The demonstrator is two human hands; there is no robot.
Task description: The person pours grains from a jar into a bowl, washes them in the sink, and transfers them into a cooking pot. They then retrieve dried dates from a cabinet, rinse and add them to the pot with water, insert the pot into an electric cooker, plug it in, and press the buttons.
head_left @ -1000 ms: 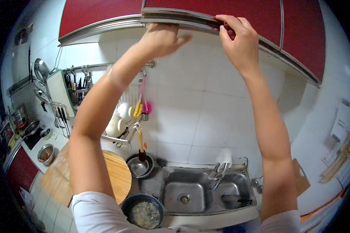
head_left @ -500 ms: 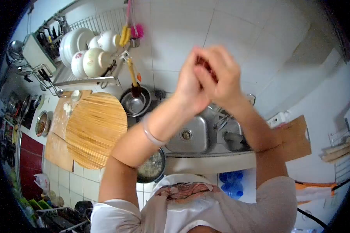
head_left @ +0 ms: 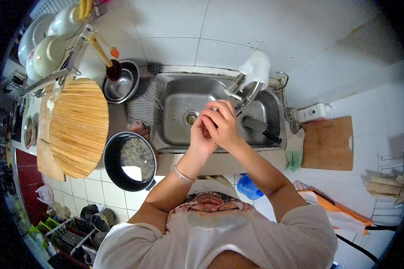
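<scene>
Over the stainless steel sink [head_left: 177, 130], my left hand [head_left: 202, 139] and my right hand [head_left: 225, 127] are cupped together. A dark red, lumpy mass [head_left: 205, 130] shows in a gap between the palms; its kind is too small to tell. My left hand lies underneath with its wrist in a pale bangle [head_left: 183, 175], while the fingers of my right hand curl over the top. Behind the hands stands the faucet [head_left: 251, 96], with a white cloth or wrap [head_left: 256, 69] on it.
Left of the sink, a black pot [head_left: 113, 168] holds pale grains in liquid. Beyond it are a round slatted mat [head_left: 78, 130] and metal bowls [head_left: 125, 85]. A cleaver-like blade [head_left: 258, 125] lies in the right basin. A wooden board [head_left: 327, 143] leans at the right.
My joined hands have come down from in front of the tiled wall to just above the sink. The view has shifted, bringing the pot and the whole sink into sight.
</scene>
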